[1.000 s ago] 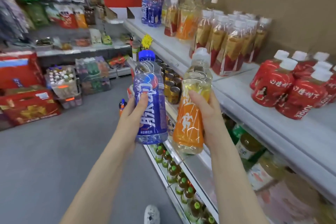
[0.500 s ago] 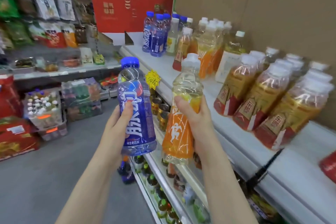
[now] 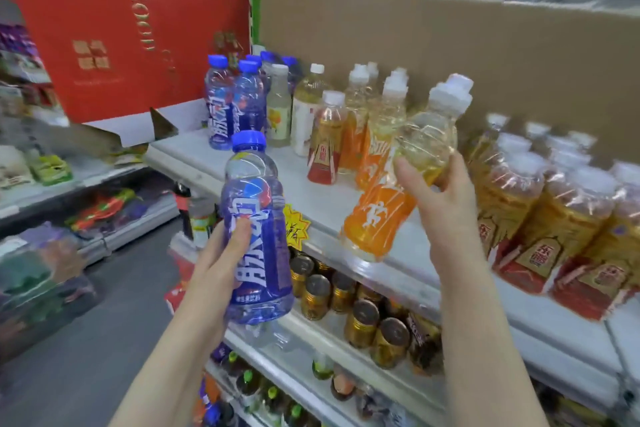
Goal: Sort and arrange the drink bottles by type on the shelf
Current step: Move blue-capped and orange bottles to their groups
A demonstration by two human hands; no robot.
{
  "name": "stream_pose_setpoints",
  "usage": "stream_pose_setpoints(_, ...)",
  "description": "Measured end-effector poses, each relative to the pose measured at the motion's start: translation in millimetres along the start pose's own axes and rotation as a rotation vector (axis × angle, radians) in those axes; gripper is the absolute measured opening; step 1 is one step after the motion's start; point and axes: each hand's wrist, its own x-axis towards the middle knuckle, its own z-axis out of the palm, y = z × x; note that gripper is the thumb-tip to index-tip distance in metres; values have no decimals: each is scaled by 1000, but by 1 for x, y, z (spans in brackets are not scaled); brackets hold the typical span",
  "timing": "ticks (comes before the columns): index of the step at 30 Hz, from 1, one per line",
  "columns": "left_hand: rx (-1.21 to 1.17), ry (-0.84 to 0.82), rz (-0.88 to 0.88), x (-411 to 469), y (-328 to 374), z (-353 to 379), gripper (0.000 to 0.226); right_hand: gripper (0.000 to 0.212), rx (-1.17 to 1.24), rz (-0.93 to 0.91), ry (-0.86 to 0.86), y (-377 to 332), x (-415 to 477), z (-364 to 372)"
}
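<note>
Bottles fill both your hands in front of the top shelf (image 3: 242, 166). Your left hand (image 3: 221, 260) is wrapped around a blue-capped bottle (image 3: 254, 229), upright, out past the shelf's front edge. Your right hand (image 3: 440, 198) is clamped on an orange-labelled bottle (image 3: 391, 191), tilted with its white cap leaning right, above the shelf's bare front strip, just in front of the matching orange bottles (image 3: 367, 135) standing there.

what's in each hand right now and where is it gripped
Left hand grips the blue bottle around its labelled middle. Right hand grips the tilted orange bottle around its clear upper part, below the white cap.
</note>
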Motion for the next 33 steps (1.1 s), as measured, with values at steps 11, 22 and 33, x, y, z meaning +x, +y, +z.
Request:
stream_pose_setpoints(11, -67, -114, -23, 79, 7, -7, 41, 58, -550, -104, 16, 41, 76, 73)
stream_pose_setpoints(22, -41, -141, -4, 130, 4, -13, 46, 75, -702, -81, 201, 66, 111, 116)
stream_pose_setpoints(33, 226, -258, 223, 181, 30, -47, 52, 55, -469, -245, -56, 10, 77, 201)
